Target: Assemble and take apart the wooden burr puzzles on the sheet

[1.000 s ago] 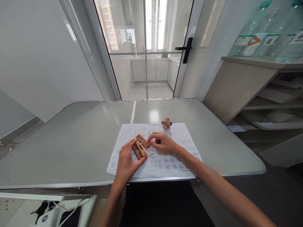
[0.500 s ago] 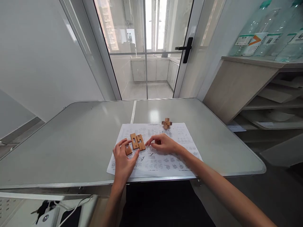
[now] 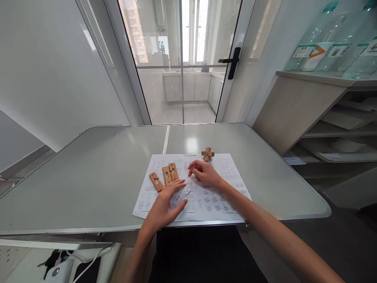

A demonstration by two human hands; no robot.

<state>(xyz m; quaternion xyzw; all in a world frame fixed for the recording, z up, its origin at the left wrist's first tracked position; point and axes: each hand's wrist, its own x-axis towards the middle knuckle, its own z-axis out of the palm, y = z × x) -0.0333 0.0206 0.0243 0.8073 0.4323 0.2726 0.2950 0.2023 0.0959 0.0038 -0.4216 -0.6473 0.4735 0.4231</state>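
Paper (image 3: 218, 204) printed with small diagrams covered the near middle of the grey table (image 3: 103, 177). The three flat wooden pieces (image 3: 166, 175) lay on its left part, two side by side and touching, the third just left of them and tilted. An assembled wooden cross puzzle (image 3: 207, 153) stood on the sheet's far edge. A shelf unit (image 3: 294, 106) with plastic bottles (image 3: 324, 47) on top rose at the right, a glass door (image 3: 159, 90) stood beyond the table, and a white cable (image 3: 91, 263) lay below its near edge. Nothing stood between the hands and the pieces.

The left hand (image 3: 165, 204) lay flat on the paper just short of the pieces, fingers spread and gripping nothing. The right hand (image 3: 206, 173) rested near the cross puzzle with fingers curled; whether they enclosed anything could not be told.

Half a second earlier the left fingers had been touching the pieces. Since then that hand had drawn back towards the person, the third piece had ended up apart from the pair, and the right hand had edged farther up the sheet.
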